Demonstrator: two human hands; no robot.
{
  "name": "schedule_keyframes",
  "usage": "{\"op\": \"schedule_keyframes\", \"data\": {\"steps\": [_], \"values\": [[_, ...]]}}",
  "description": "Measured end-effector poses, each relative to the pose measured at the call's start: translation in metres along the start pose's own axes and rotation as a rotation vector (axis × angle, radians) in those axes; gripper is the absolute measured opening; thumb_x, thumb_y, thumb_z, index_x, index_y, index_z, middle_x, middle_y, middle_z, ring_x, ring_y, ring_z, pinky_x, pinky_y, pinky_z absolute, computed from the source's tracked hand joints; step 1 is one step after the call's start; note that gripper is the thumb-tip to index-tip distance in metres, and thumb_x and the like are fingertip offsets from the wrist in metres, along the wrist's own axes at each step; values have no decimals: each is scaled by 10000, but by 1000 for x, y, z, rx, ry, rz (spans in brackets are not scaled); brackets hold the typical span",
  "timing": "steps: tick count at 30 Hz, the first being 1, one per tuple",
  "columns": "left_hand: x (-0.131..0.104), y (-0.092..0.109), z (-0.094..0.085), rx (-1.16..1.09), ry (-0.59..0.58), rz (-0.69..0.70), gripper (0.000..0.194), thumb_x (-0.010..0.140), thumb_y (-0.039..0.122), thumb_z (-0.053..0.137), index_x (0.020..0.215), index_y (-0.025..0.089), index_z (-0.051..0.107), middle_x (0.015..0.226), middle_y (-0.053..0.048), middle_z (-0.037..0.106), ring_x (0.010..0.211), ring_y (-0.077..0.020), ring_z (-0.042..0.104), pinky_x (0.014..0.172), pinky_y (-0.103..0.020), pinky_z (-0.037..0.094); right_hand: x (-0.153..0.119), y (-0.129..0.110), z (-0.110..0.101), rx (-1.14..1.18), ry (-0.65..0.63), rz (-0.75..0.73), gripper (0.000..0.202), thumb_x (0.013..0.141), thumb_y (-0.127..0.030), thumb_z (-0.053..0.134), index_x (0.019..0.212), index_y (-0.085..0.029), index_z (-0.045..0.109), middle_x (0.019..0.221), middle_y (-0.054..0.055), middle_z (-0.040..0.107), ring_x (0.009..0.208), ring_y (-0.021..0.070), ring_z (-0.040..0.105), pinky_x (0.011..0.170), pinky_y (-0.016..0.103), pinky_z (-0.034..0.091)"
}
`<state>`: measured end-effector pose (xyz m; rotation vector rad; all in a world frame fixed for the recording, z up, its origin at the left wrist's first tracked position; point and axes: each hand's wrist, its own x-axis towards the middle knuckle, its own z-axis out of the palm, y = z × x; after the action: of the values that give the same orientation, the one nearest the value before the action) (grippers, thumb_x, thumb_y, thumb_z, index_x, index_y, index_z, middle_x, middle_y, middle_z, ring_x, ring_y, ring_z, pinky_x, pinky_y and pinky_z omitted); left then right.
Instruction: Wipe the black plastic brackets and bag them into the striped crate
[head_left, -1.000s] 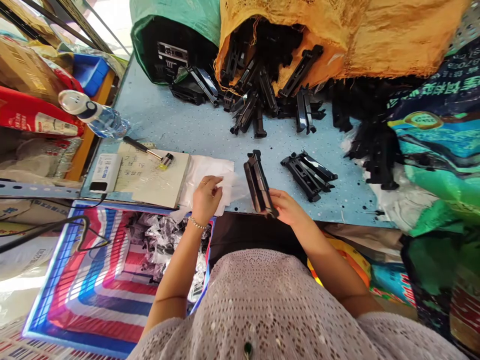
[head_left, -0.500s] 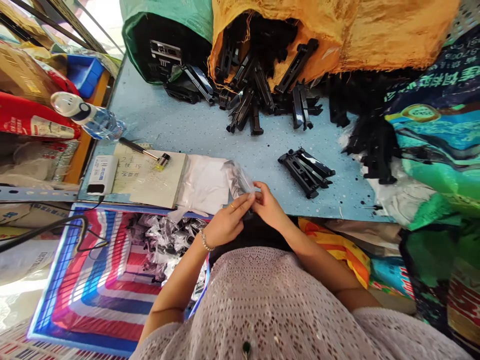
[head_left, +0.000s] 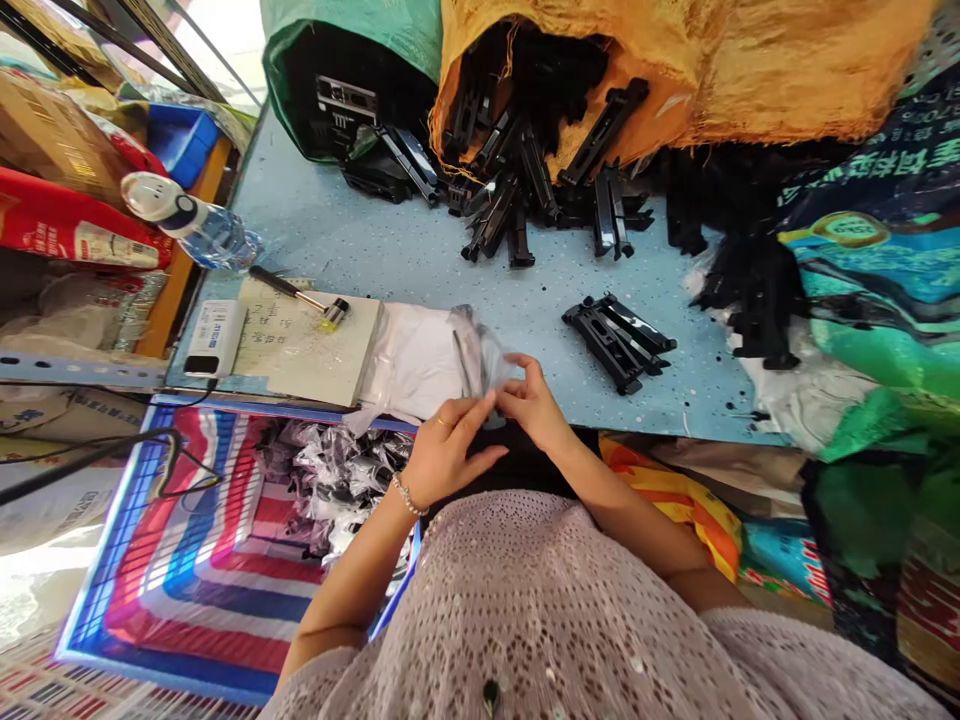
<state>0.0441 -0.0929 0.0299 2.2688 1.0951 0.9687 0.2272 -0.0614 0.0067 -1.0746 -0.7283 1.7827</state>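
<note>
At the front edge of the table, a clear plastic bag point(head_left: 476, 345) with something dark inside is blurred by motion. My right hand point(head_left: 536, 405) pinches the near end of this bag between thumb and fingers. Beside it, my left hand point(head_left: 454, 445) has its fingertips closed at the same end, its thumb lying apart. A stack of white plastic bags point(head_left: 416, 355) lies flat just left of the held one. Right of my hands, several black plastic parts point(head_left: 619, 340) rest in a small group on the blue table point(head_left: 360, 250).
A green sack point(head_left: 349, 30) and an orange sack point(head_left: 735, 70) spill black parts at the back. On the left are a notepad point(head_left: 319, 350), a hammer-like tool point(head_left: 300, 295), a white device point(head_left: 215, 338) and a water bottle point(head_left: 199, 225). A blue crate point(head_left: 112, 560) holds bagged parts point(head_left: 337, 480).
The plastic bag has shifted slightly and now looks smeared by motion. My left fingers have moved a little lower and left, with the thumb further apart. The whole view has shifted slightly.
</note>
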Motion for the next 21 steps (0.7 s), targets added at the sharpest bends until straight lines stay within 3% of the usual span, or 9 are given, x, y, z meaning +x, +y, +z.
{"op": "schedule_keyframes", "data": {"steps": [3,5,8,10,12,14,17,19,21], "values": [[8,-2,8,108,2,-86,672,874,410,760,1492,266,537,922,-71,654,801,-205,646,688,-308,586,-8,1,5,-156,44,-111,594,826,-312,787,1241,-302,363,815,-65,670,663,126,642,634,250,514],[12,3,-1,56,-4,-107,472,898,376,728,1353,269,659,835,-42,628,727,-176,611,646,-282,552,-17,-3,8,-203,-6,-143,539,866,-300,751,1256,-311,379,908,-32,683,762,140,679,706,272,537],[1,19,-48,-122,-33,-201,319,886,338,738,1202,296,726,780,-20,629,650,-154,567,604,-281,510,-31,-18,2,-242,-269,-59,468,900,-363,723,1284,-294,464,1023,29,708,875,169,713,799,320,568],[-24,23,-93,-234,-179,-334,280,858,342,764,1136,321,739,821,-29,679,665,-170,588,604,-302,501,-35,-35,-14,-362,-362,-24,416,936,-428,670,1297,-270,536,1078,71,727,924,200,725,857,378,576],[-64,9,-129,-285,-487,-538,234,853,354,754,1087,338,750,883,-24,715,719,-187,635,625,-303,507,-35,-52,-42,-649,-166,-117,366,973,-448,599,1276,-243,599,1110,108,731,971,240,715,907,442,562],[-111,-21,-143,-251,-698,-788,194,848,372,740,1034,320,754,931,-7,735,813,-212,682,711,-311,535,-31,-65,-75,-1057,219,-262,349,987,-419,551,1243,-199,643,1159,166,706,1065,309,672,956,518,521],[-178,-75,-121,-8,-812,-1174,78,792,273,740,818,206,710,705,9,661,765,-244,691,687,-314,530,-23,-72,-113,-1553,598,-327,418,972,-374,515,1268,-103,633,1211,277,644,1171,432,588,954,628,462],[-208,-99,-95,134,-831,-1305,109,772,218,770,781,155,681,693,-5,633,777,-259,697,706,-346,553,-19,-69,-123,-1673,617,-297,480,958,-375,521,1324,-72,584,1199,296,643,1140,447,604,921,617,473],[-223,-109,-74,133,-816,-1297,176,847,267,762,952,139,701,881,-43,682,870,-241,699,774,-380,586,-17,-64,-121,-1630,546,-248,526,949,-407,542,1370,-91,532,1116,245,695,1018,397,670,864,536,515]]}}
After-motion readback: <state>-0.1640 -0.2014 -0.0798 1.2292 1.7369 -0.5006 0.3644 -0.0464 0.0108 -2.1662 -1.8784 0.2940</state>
